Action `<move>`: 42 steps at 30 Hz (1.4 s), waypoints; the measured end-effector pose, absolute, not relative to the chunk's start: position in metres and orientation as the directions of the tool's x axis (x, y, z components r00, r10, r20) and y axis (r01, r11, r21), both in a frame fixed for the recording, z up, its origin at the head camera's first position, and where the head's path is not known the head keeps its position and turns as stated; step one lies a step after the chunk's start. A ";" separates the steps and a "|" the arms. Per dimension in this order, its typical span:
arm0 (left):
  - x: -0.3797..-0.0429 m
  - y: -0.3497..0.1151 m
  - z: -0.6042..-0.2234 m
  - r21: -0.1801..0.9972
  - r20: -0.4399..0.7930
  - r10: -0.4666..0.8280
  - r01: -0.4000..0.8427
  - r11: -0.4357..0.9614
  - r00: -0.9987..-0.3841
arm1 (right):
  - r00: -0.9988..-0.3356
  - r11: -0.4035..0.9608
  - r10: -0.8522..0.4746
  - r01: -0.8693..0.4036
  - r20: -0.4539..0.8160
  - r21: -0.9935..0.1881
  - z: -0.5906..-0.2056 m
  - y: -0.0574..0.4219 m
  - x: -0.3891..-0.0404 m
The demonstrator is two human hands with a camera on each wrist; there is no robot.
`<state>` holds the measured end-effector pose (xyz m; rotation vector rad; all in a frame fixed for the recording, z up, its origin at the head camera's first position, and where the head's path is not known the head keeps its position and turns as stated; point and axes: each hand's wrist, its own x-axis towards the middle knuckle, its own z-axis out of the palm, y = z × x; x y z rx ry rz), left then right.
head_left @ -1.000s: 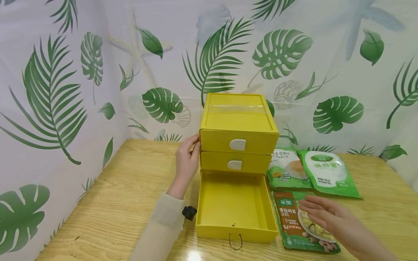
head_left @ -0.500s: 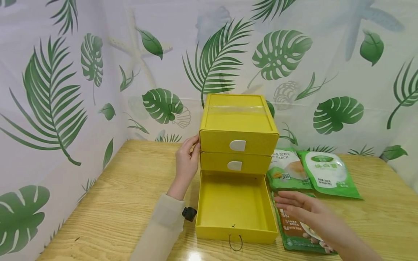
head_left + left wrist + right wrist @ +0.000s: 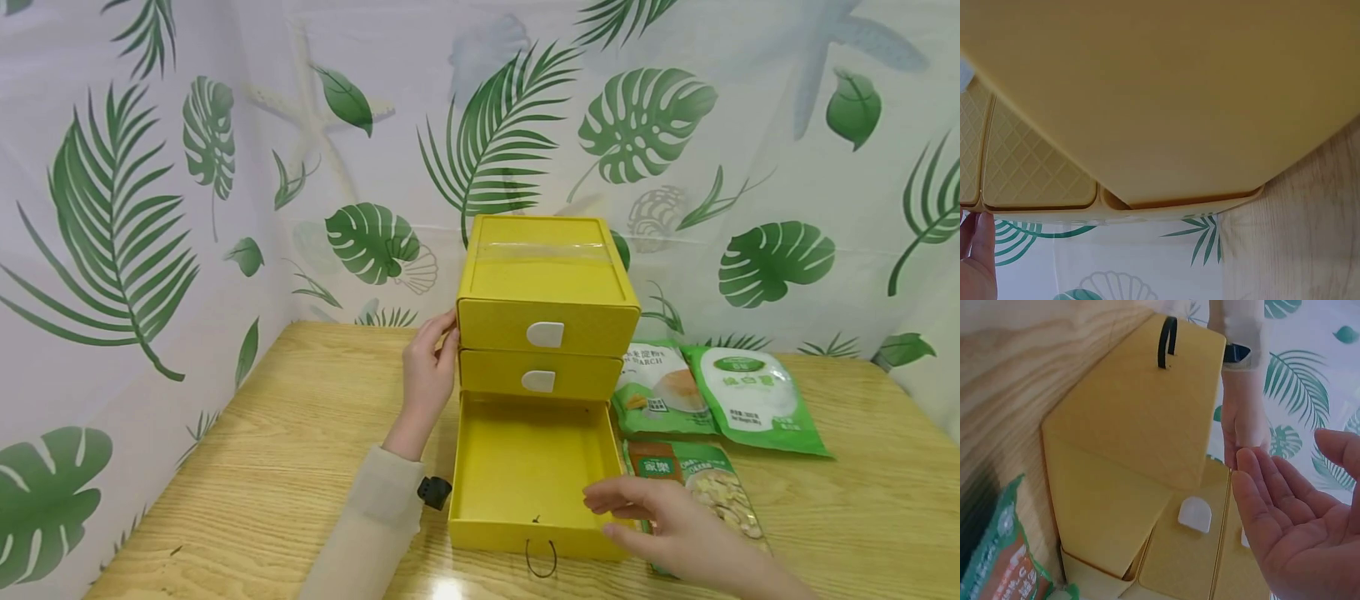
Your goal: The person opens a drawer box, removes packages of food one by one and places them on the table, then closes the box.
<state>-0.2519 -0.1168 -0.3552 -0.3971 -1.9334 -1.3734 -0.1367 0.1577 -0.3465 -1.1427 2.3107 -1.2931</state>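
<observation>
A yellow drawer cabinet stands on the wooden table, its two upper drawers closed behind white half-round tabs. Its bottom drawer is pulled far out with nothing in it, a thin dark loop hanging at its front. My left hand rests its fingers against the cabinet's left side, level with the upper drawers. Over the right front corner of the bottom drawer, my right hand is held with fingers extended and nothing in it; the right wrist view shows its bare palm. Below it lies a brown and green soup packet, partly covered.
Right of the cabinet lie a starch packet and a green and white packet, side by side. A leaf-print cloth hangs behind the table. Bare tabletop extends on the left.
My right hand has moved left from over the soup packet to the bottom drawer's right front corner. The left hand, cabinet and packets have stayed in place.
</observation>
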 end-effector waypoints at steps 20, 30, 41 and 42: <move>-0.253 -0.119 -0.357 0.673 0.717 -0.136 0.627 0.393 -0.684 | -0.437 0.372 -0.898 -0.675 -0.061 -0.638 -0.364 0.122 -0.131; -0.254 -0.119 -0.358 0.665 0.723 -0.132 0.632 0.399 -0.678 | -0.379 0.359 -0.922 -0.770 -0.074 -0.528 -0.372 0.105 -0.130; -0.254 -0.118 -0.358 0.657 0.729 -0.131 0.634 0.407 -0.672 | -0.305 0.312 -0.949 -0.880 -0.078 -0.357 -0.379 0.097 -0.131; -0.254 -0.118 -0.358 0.656 0.730 -0.131 0.634 0.409 -0.670 | -0.303 0.306 -0.951 -0.884 -0.066 -0.354 -0.379 0.097 -0.131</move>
